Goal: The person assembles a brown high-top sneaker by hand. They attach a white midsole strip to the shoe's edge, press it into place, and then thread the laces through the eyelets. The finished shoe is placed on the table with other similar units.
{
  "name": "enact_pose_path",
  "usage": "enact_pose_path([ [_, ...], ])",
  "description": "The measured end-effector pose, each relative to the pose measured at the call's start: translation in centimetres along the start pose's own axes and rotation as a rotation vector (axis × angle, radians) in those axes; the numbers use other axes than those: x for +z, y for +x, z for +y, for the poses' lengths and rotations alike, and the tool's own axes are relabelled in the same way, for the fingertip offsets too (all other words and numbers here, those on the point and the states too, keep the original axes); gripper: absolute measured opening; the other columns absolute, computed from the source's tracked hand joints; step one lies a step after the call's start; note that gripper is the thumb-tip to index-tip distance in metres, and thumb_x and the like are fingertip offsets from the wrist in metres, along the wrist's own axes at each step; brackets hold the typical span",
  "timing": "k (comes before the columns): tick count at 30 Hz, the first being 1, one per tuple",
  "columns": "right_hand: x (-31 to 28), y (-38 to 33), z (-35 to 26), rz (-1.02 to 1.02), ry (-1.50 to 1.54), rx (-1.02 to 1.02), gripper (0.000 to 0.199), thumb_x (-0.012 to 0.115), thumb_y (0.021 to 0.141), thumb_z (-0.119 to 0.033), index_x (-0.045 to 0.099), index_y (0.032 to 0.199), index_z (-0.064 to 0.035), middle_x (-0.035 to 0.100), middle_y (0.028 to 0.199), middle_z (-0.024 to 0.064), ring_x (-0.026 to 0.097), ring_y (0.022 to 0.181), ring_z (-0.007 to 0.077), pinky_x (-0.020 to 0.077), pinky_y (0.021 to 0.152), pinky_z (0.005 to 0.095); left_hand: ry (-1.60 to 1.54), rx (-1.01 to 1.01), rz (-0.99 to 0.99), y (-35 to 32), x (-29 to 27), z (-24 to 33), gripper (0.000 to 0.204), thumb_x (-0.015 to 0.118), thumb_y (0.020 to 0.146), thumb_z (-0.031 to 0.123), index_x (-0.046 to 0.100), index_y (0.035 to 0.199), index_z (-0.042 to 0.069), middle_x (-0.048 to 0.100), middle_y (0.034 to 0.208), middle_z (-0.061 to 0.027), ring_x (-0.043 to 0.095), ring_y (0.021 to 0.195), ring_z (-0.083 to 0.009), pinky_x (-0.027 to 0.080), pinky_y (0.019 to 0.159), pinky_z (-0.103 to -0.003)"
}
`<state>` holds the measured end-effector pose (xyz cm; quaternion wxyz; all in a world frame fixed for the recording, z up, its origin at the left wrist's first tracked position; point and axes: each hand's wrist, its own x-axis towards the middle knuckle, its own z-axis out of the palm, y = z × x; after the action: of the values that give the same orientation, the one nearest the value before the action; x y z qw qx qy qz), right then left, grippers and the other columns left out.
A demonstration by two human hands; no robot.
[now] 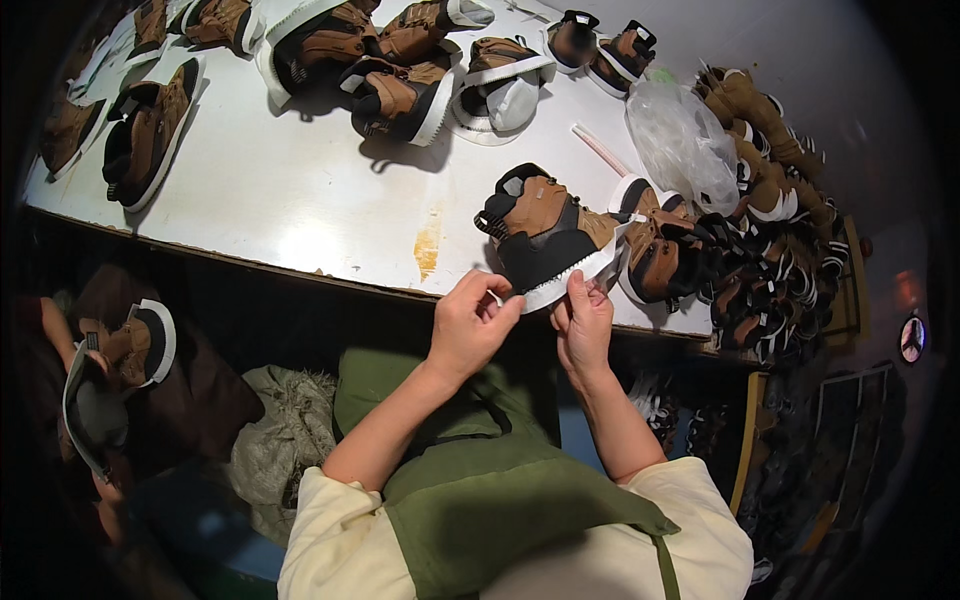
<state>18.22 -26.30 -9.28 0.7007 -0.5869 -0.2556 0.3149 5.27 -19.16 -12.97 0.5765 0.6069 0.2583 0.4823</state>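
- White counter (pixel 270 205) runs across the upper part of the view, its near edge curving above the person's lap; a worn orange-brown patch (pixel 427 245) marks its top near that edge.
- Near the counter's front edge, directly ahead of the person, a brown-and-black shoe (pixel 545 235) stands tilted, its toe toward the right and a white strip (pixel 570 283) along its lower side.
- Right hand (pixel 582 325) grasps the white strip, thumb laid on its face.
- Left hand (pixel 468 325) is at the strip's heel end, thumb and fingers curled close together; whether they pinch it I cannot tell.
- Just past the toe sits another brown shoe (pixel 660 262), with a large heap of dark shoes (pixel 775 285) to its right.
- Behind these lie a crumpled clear plastic bag (pixel 685 140) and a thin pale stick (pixel 600 150).
- More brown shoes with white soles cluster at the far middle of the counter, and others stand at its left.
- Below left, beside a pale woven sack (pixel 275 435), a co-worker holds a brown shoe with a white sole (pixel 125 350).
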Motion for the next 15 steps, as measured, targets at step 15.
enact_pose_path([
  [15, -2.2, -1.1, -0.1, -0.069, -0.363, -0.024, 0.026, 0.052, 0.1, -0.029, 0.054, 0.084, -0.0087, 0.041, 0.061, -0.0065, 0.033, 0.051, 0.0019, 0.0242, 0.046, 0.0209, 0.208, 0.075, -0.023, -1.0, 0.4, -1.5, 0.005, 0.069, 0.079, 0.002, 0.066, 0.082, -0.001, 0.063, 0.071, -0.0101, 0.062, 0.06, -0.0158, 0.048, 0.056, -0.026],
])
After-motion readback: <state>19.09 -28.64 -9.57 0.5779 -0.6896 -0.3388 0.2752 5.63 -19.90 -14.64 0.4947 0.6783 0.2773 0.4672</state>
